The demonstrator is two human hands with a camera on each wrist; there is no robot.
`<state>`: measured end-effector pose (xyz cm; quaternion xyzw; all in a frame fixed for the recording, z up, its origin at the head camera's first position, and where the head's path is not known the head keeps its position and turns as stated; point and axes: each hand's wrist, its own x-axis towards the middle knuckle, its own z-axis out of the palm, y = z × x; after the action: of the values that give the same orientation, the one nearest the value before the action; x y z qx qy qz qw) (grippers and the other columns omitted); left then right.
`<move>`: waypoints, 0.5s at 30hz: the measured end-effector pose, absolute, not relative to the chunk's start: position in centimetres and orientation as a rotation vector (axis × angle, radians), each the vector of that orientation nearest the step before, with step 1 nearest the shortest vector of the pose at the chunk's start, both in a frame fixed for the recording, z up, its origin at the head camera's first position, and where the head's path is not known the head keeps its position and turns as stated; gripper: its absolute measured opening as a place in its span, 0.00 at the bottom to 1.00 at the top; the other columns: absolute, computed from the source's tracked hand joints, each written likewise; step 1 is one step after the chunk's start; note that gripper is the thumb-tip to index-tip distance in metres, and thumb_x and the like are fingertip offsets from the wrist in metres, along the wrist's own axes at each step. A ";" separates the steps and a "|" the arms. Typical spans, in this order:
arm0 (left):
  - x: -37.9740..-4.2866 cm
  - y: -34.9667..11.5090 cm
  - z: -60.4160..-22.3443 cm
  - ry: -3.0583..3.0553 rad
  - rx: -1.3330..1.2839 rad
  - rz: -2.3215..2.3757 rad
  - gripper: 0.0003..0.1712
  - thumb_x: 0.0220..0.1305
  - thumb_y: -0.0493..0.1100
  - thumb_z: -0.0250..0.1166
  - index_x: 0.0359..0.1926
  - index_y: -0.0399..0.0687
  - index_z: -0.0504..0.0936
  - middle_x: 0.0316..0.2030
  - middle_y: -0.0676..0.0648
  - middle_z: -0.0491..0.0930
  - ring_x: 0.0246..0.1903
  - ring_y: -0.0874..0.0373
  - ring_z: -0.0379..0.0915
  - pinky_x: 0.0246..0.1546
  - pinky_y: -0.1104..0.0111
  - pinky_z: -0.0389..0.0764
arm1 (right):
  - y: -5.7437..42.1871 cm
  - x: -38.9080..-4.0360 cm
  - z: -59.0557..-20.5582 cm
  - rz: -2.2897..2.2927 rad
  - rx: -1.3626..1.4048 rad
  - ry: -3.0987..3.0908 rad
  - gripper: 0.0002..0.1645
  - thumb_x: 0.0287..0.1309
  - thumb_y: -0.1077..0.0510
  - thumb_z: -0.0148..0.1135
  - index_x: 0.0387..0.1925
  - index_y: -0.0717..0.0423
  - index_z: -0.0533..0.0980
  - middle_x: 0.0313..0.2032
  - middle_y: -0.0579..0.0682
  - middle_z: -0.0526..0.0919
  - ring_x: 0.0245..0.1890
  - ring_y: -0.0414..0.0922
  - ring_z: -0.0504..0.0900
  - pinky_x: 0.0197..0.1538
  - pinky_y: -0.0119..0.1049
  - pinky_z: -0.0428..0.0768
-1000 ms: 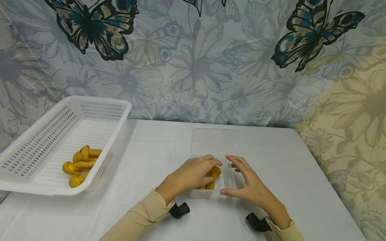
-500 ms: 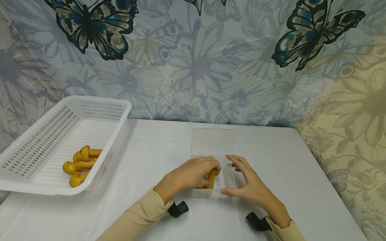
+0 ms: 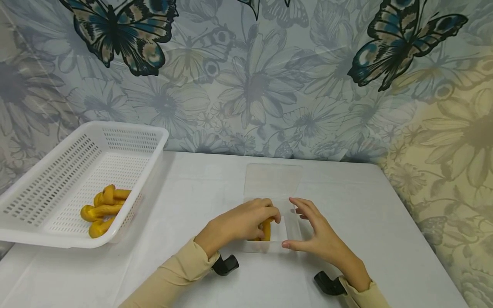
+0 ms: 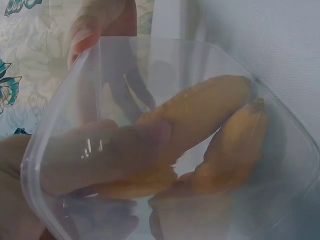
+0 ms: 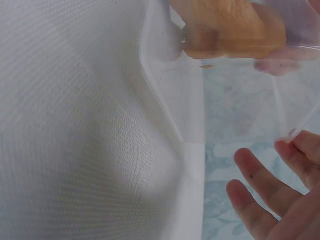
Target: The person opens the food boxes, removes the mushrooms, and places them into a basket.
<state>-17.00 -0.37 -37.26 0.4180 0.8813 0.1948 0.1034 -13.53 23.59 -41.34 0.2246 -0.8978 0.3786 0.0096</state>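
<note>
A clear plastic box (image 3: 290, 229) stands on the table with its hinged lid (image 3: 273, 179) laid back behind it. My left hand (image 3: 244, 222) reaches into the left part of the box and grips a yellow-brown mushroom (image 3: 267, 231). Through the clear wall, the left wrist view shows the held mushroom (image 4: 205, 105) beside another mushroom (image 4: 235, 150) inside the box. My right hand (image 3: 323, 239) holds the box's right side, thumb at the front corner and forefinger at the back one. In the right wrist view the other fingers (image 5: 265, 182) are spread off the wall.
A white perforated basket (image 3: 154, 149) stands at the left, with several mushrooms (image 3: 102, 211) near its front right side. Behind the white-covered table (image 3: 346, 192) hangs a butterfly-patterned cloth (image 3: 254, 85). Black camera mounts (image 3: 225, 265) jut from both wrists.
My left hand has shifted slightly left inside the box, drawing the mushroom with it from near the middle toward the left wall. The right hand keeps its place.
</note>
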 end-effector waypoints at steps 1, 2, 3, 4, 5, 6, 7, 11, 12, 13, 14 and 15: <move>-17.0 -0.5 -37.2 2.587 1.218 0.593 0.21 0.56 0.36 0.74 0.50 0.52 0.81 0.45 0.54 0.76 0.42 0.63 0.70 0.47 0.76 0.75 | 23.6 -13.5 -41.3 1.190 0.696 -2.805 0.61 0.41 0.46 0.82 0.74 0.42 0.58 0.69 0.46 0.64 0.61 0.52 0.74 0.61 0.47 0.76; -17.0 -0.6 -37.2 2.577 1.206 0.613 0.20 0.56 0.37 0.74 0.50 0.52 0.81 0.45 0.54 0.75 0.41 0.63 0.69 0.46 0.76 0.74 | 23.5 -13.5 -41.3 1.193 0.695 -2.806 0.61 0.41 0.46 0.82 0.74 0.42 0.58 0.69 0.47 0.64 0.61 0.51 0.74 0.61 0.47 0.76; -17.0 -0.7 -37.1 2.567 1.195 0.637 0.20 0.56 0.38 0.75 0.49 0.52 0.81 0.45 0.54 0.74 0.41 0.64 0.69 0.45 0.77 0.74 | 23.5 -13.5 -41.2 1.196 0.695 -2.806 0.61 0.41 0.46 0.82 0.74 0.42 0.59 0.69 0.48 0.64 0.61 0.51 0.73 0.61 0.48 0.76; -17.0 -0.8 -37.0 2.557 1.188 0.661 0.19 0.56 0.38 0.75 0.48 0.51 0.81 0.45 0.54 0.74 0.41 0.64 0.68 0.45 0.77 0.74 | 23.5 -13.4 -41.2 1.197 0.694 -2.807 0.61 0.41 0.46 0.82 0.74 0.42 0.59 0.69 0.49 0.64 0.61 0.51 0.73 0.61 0.48 0.76; -17.0 -0.9 -36.9 2.548 1.184 0.687 0.20 0.55 0.39 0.75 0.48 0.51 0.81 0.45 0.54 0.74 0.41 0.63 0.68 0.45 0.76 0.74 | 23.5 -13.4 -41.2 1.199 0.692 -2.808 0.61 0.41 0.45 0.82 0.74 0.42 0.59 0.69 0.49 0.64 0.61 0.51 0.73 0.61 0.49 0.76; -16.9 -1.0 -36.9 2.546 1.183 0.707 0.19 0.55 0.40 0.76 0.48 0.50 0.81 0.46 0.54 0.75 0.41 0.63 0.68 0.46 0.76 0.74 | 23.5 -13.4 -41.2 1.198 0.694 -2.808 0.61 0.41 0.45 0.82 0.74 0.43 0.59 0.69 0.50 0.64 0.61 0.51 0.73 0.61 0.49 0.76; -16.9 -1.1 -36.8 2.547 1.186 0.727 0.19 0.55 0.40 0.76 0.48 0.50 0.81 0.47 0.54 0.75 0.42 0.63 0.68 0.47 0.75 0.74 | 23.5 -13.4 -41.2 1.199 0.693 -2.808 0.61 0.41 0.45 0.82 0.74 0.43 0.59 0.69 0.50 0.64 0.61 0.50 0.73 0.61 0.49 0.76; -16.8 -1.9 -36.3 2.561 1.190 0.812 0.18 0.57 0.40 0.74 0.48 0.52 0.80 0.49 0.54 0.77 0.45 0.62 0.69 0.51 0.74 0.75 | 23.5 -13.4 -41.2 1.193 0.698 -2.807 0.61 0.41 0.45 0.82 0.74 0.44 0.59 0.69 0.50 0.64 0.61 0.50 0.73 0.61 0.49 0.76; -16.7 -2.1 -36.2 2.567 1.184 0.835 0.17 0.58 0.41 0.74 0.48 0.53 0.80 0.49 0.54 0.77 0.45 0.63 0.70 0.51 0.74 0.76 | 23.5 -13.4 -41.2 1.191 0.700 -2.807 0.61 0.41 0.45 0.82 0.74 0.44 0.59 0.69 0.51 0.64 0.61 0.50 0.73 0.60 0.49 0.76; -16.6 -2.4 -36.0 2.572 1.180 0.861 0.17 0.59 0.41 0.73 0.48 0.53 0.80 0.49 0.54 0.77 0.45 0.63 0.70 0.51 0.74 0.76 | 23.5 -13.4 -41.2 1.189 0.700 -2.806 0.61 0.41 0.45 0.82 0.74 0.44 0.59 0.69 0.50 0.64 0.61 0.50 0.73 0.61 0.49 0.76; -16.6 -2.7 -35.9 2.577 1.173 0.887 0.17 0.60 0.41 0.73 0.49 0.53 0.80 0.49 0.54 0.76 0.44 0.63 0.71 0.50 0.74 0.77 | 23.5 -13.5 -41.2 1.187 0.702 -2.805 0.61 0.41 0.46 0.82 0.74 0.45 0.59 0.69 0.50 0.64 0.61 0.50 0.73 0.61 0.49 0.76; -16.5 -3.0 -35.8 2.585 1.170 0.908 0.17 0.60 0.41 0.72 0.49 0.53 0.79 0.48 0.54 0.75 0.43 0.64 0.71 0.49 0.74 0.77 | 23.5 -13.5 -41.2 1.187 0.701 -2.806 0.60 0.41 0.46 0.82 0.74 0.45 0.59 0.69 0.50 0.65 0.61 0.50 0.73 0.61 0.49 0.76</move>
<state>-16.54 -3.00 -35.78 0.3915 0.8648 0.3038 0.0813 -13.45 23.52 -41.23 0.2243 -0.8974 0.3798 0.0078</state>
